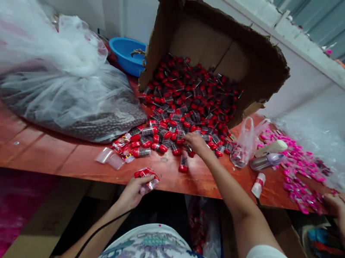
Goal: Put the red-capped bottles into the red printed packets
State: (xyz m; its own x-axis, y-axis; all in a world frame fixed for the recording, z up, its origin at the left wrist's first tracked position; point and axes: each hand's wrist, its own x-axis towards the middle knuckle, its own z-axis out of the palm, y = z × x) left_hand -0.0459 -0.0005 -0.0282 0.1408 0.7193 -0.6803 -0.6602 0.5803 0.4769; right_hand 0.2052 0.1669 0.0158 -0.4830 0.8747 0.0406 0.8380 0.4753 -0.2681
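Near the table's front edge, my left hand (133,190) is closed on a small red printed plastic packet (148,179). My right hand (196,143) reaches to the front of a heap of small clear containers with red caps (173,122). Its fingers are curled down among them, and what they grip is hidden. One red-capped container (183,163) lies apart, just below that hand. Left of the heap's front lie red printed packets (126,148) and clear little bags (110,157). The heap spills out of a tipped cardboard box (213,39) with torn edges.
A large tied clear sack (75,100) fills the left of the red table (66,158), before a blue basin (128,54). At right are a small plastic bag (244,145), bottles (267,160), a white-and-red tube (258,185), pink pieces (302,180) and another person's hands (340,208).
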